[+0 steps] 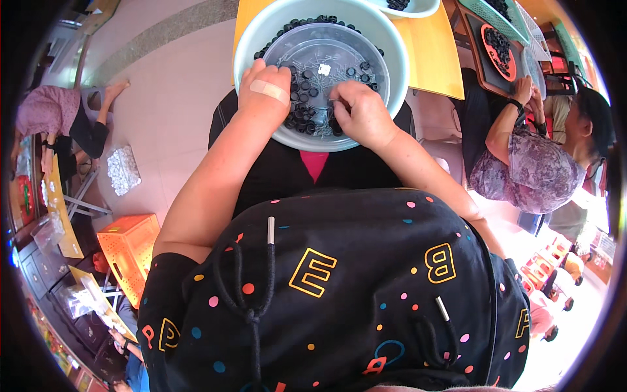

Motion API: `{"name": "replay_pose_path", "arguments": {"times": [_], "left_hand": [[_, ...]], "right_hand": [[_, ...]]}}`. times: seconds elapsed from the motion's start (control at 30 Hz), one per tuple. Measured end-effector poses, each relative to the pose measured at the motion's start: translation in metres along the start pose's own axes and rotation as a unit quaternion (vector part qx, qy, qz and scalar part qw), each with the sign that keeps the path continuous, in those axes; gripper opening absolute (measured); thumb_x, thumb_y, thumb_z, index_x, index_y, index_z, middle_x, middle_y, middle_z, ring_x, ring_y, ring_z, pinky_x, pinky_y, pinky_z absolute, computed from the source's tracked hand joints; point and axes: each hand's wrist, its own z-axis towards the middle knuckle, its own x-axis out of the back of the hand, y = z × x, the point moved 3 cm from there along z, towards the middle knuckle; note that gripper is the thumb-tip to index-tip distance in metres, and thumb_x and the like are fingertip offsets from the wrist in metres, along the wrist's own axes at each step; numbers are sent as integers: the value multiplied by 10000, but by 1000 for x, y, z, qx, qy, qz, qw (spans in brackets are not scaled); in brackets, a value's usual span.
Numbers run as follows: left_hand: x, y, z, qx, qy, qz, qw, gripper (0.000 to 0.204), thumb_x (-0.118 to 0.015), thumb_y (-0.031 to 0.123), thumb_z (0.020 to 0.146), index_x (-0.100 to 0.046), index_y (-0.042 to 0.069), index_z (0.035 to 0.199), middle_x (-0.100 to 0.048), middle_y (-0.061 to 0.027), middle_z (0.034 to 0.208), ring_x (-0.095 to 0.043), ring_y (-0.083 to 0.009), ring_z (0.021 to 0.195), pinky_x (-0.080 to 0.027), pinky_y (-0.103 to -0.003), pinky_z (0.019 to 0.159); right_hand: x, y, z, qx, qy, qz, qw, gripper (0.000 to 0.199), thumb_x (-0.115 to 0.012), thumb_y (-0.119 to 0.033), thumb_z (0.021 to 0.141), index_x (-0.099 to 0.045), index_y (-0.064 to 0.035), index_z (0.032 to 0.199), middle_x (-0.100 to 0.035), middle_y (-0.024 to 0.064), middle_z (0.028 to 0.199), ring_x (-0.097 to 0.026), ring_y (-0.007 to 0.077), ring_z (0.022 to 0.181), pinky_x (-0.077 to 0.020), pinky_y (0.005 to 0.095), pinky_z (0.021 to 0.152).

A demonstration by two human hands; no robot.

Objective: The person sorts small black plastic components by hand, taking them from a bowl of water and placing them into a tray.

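A pale blue-green tub sits close in front of me, with many small black ring-like caps in it. Inside it rests a shallow clear plastic tray holding more caps, thin clear slivers and a small white piece. At the tray's left side is my left hand, a plaster across its back; its fingers curl inward and their tips are partly hidden. My right hand is over the tray's right part, thumb and fingers drawn together beside dark caps. What either hand grips is too small or hidden to make out.
The tub overlaps a yellow tabletop, where a second pale tub stands. On the right, a co-worker sits near a red-orange tray of black parts and a green basket. An orange crate and another person are at left.
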Motion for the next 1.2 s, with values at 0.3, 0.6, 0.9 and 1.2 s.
{"name": "replay_pose_path", "arguments": {"times": [0.3, 0.6, 0.9, 1.2], "left_hand": [[7, -19, -12, 232, -14, -436, 869, 127, -682, 112, 827, -608, 39, 900, -621, -9, 770, -565, -71, 735, -446, -220, 683], [-9, 13, -24, 264, -138, -782, 548, 209, -580, 132, 909, -587, 24, 1088, -632, -53, 935, -560, -83, 800, -463, -216, 706], [-7, 37, -24, 243, -186, -873, 380, 271, -556, 123, 925, -561, 4, 1168, -641, -80, 1000, -598, -113, 863, -495, -226, 767], [-2, 45, -25, 231, -198, -866, 397, 243, -545, 104, 927, -569, 1, 1146, -645, -76, 985, -599, -108, 846, -494, -227, 763]], "right_hand": [[8, 21, 3, -175, 51, 182, 966, 58, -624, -10, 786, -583, -36, 817, -570, 40, 736, -538, 131, 634, -458, 270, 592], [10, 15, 5, -246, 53, 322, 913, 126, -615, -51, 858, -653, -22, 975, -655, 32, 789, -551, 72, 650, -453, 221, 590], [20, -7, 5, -206, 51, 355, 910, 77, -617, -56, 876, -654, 7, 899, -661, 42, 810, -612, 86, 738, -481, 217, 640], [21, -9, 5, -181, 43, 303, 934, 74, -618, -60, 867, -648, 8, 862, -657, 61, 804, -625, 109, 746, -491, 244, 667]]}}
